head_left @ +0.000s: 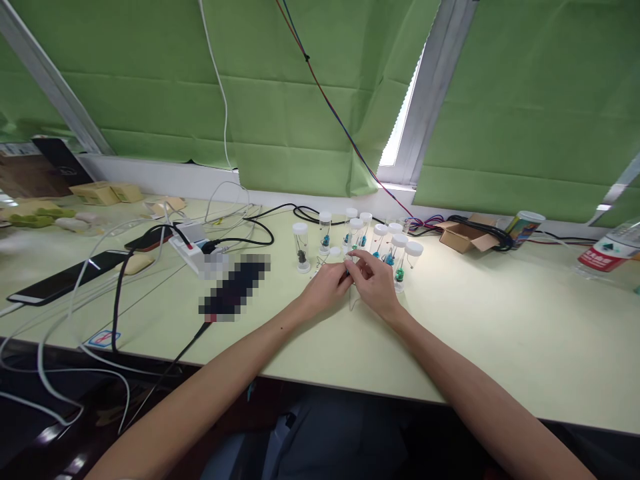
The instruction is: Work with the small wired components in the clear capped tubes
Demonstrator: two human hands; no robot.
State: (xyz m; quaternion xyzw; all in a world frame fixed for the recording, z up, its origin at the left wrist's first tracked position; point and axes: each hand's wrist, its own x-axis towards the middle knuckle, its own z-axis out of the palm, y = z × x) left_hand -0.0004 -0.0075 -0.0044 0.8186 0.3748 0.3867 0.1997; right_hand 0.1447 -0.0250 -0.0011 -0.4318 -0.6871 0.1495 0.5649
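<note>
My left hand [329,285] and my right hand [376,283] meet over the table, fingers pinched together. Between the fingertips shows a bit of something small, whitish and teal; most of it is hidden. A thin cord [352,303] hangs below them. Close around the hands stand several clear tubes with white caps, holding small teal, blue or green things on strings. One tube with a dark thing [301,248] is set apart to the left, while a tube with a green thing [399,274] stands by my right hand. A loose white cap [335,252] lies just behind my fingers.
On the left are a power strip [193,250], a phone [65,277], tangled cables and a pixelated dark object [235,288]. Farther right are an opened cardboard box [467,237], a printed canister [525,229] and a water bottle [607,250]. Green blinds hang behind.
</note>
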